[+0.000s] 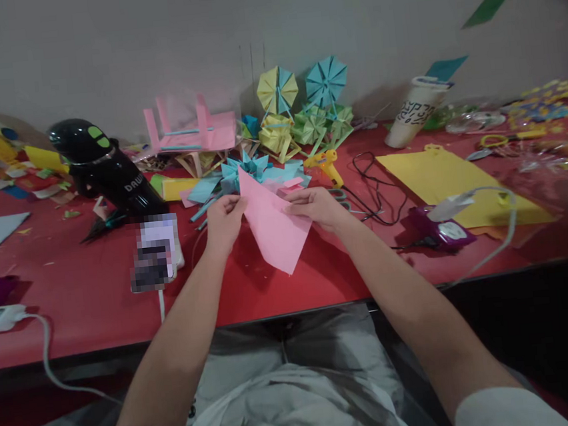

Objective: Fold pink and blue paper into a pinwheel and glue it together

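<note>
A sheet of pink paper [276, 230] is held up over the red tabletop [272, 294], tilted and slightly bent, with one corner pointing down toward me. My left hand [225, 220] pinches its left edge between thumb and fingers. On the opposite side, my right hand [316, 206] is closed on the right edge. Just behind the sheet lie blue folded-paper pieces [247, 171] and some small pink pieces. A yellow glue gun [328, 166] lies behind my right hand, with grey-green scissor handles [340, 197] beside that hand.
Left stand a phone [154, 252] with a cable and a black bottle [108, 163]. Along the wall are a pink paper table [196, 134], yellow and blue paper wheels [326, 81] and a paper cup [412, 112]. Right lie yellow sheets [452, 183] and a purple power socket [439, 228].
</note>
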Demonstrator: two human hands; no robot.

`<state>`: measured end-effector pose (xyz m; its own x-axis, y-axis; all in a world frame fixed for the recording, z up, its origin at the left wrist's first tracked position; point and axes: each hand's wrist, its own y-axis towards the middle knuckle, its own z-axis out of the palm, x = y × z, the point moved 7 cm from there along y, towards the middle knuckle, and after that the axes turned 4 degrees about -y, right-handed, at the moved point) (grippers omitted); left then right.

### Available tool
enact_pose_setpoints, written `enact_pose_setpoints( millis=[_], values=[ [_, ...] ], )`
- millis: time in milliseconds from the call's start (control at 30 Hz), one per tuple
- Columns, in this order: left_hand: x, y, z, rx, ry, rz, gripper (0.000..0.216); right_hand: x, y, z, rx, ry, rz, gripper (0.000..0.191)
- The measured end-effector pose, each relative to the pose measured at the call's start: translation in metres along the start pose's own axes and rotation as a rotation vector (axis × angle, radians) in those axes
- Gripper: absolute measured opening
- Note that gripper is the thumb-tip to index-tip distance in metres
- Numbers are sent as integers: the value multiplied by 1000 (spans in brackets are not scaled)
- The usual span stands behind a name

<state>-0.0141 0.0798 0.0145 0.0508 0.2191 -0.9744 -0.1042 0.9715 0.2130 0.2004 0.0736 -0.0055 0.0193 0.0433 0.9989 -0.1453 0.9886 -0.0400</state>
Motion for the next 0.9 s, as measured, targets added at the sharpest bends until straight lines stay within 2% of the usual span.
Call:
enact_pose_setpoints(
  millis=[100, 233, 333, 400, 667, 767, 900],
  values=[
    [-3, -1, -4, -59, 110, 27, 22, 0, 0, 1, 15, -7, 2, 41],
    [1, 0, -4, -52, 66, -24, 8, 0, -1, 1, 2, 0, 7, 38],
    [2, 2, -3, -38, -41, -31, 27, -1, -2, 2, 5, 2, 19, 35],
    [3, 3, -3, -47, -75, -31, 30, -1, -3, 3, 11, -3, 30, 33],
    [7, 3, -8, -142, -165, -109, 10, 1, -4, 6, 25, -21, 37, 33],
    [8, 4, -11, -155, -135, -92, 13, 1, -4, 6, 19, -31, 39, 32],
    [3, 5, -14, -152, -68, 3, 11, 2, -5, 7, 25, -47, 39, 31]
  ],
)
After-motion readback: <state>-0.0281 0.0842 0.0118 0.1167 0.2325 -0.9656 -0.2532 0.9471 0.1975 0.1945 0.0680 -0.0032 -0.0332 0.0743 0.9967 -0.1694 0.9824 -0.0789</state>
